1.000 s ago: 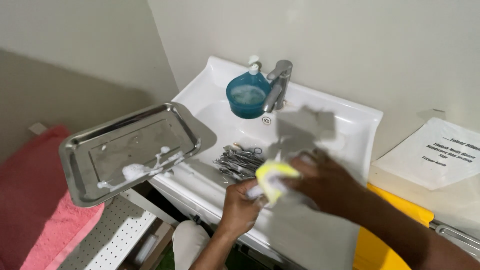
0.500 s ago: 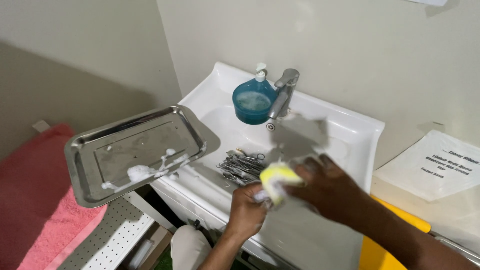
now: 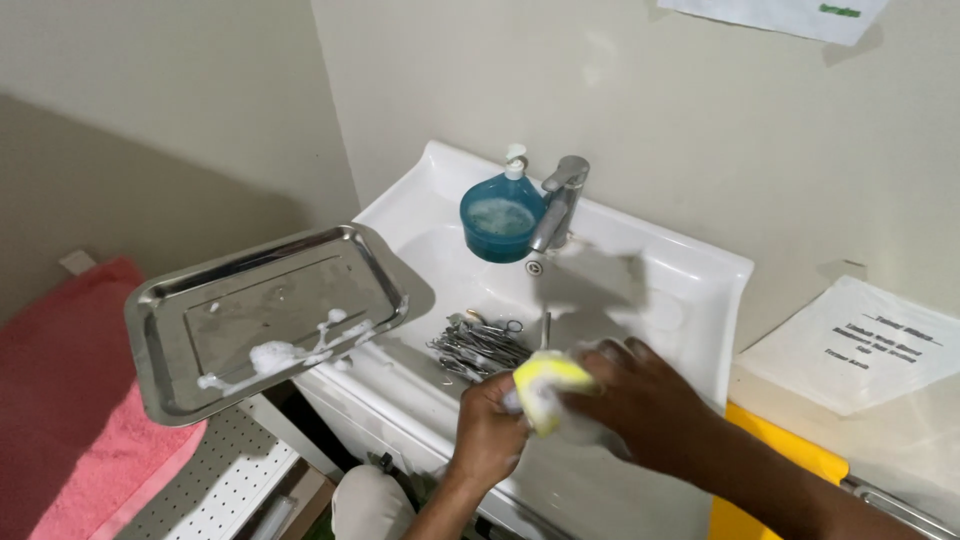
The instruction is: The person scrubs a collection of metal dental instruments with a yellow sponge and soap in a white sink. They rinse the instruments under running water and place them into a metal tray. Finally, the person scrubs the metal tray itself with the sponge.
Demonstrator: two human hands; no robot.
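At the bottom middle of the frame, my left hand [image 3: 487,425] and right hand [image 3: 640,405] both squeeze one yellow sponge [image 3: 548,385] over one white sink [image 3: 690,270], near one soapy tray [image 3: 265,315].

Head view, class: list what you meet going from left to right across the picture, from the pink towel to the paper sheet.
Pink towel → soapy steel tray → metal instruments in the sink → yellow sponge between the hands → white paper sheet.
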